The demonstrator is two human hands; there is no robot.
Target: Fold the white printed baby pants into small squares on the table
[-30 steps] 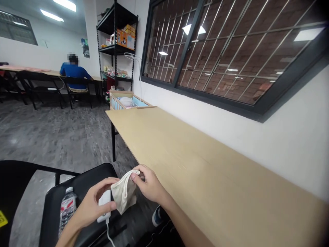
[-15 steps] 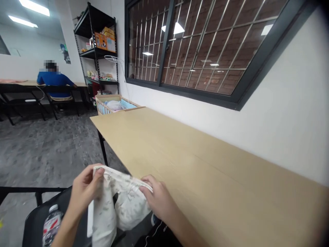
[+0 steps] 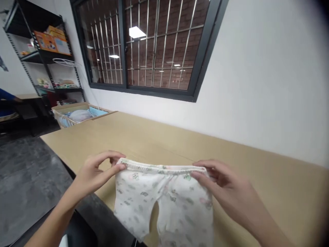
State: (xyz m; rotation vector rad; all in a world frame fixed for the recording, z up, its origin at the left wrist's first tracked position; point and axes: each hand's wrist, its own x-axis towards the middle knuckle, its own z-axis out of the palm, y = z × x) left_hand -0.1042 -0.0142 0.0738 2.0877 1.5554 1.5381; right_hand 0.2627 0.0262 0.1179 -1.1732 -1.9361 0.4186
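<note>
My left hand [image 3: 96, 173] is partly curled, thumb and fingertips pinching one end of the waistband [image 3: 161, 169] of a small pair of pale printed pants [image 3: 138, 195]. My right hand [image 3: 228, 188] grips the other end the same way, thumb in front and fingers behind, so the band is drawn out between them with its gathers showing. The pants hang upright over the near edge of the desk [image 3: 128, 133], the gap between the legs open – whether the cloth touches the desk I cannot tell.

Just beyond the desk's far left end is a wooden cot [image 3: 67, 107], its near side partly hidden by the desk. In it I see a pale rounded bundle [image 3: 81, 115] and light-blue cloth [image 3: 97, 111] along the side.

Farther back past that same end of the desk rises a black rack [image 3: 52, 56]. Its upper shelf bears an orange box [image 3: 44, 40] and a yellow box [image 3: 56, 32]; the lower one carries small mixed items [image 3: 65, 84] – too small to make out.
</note>
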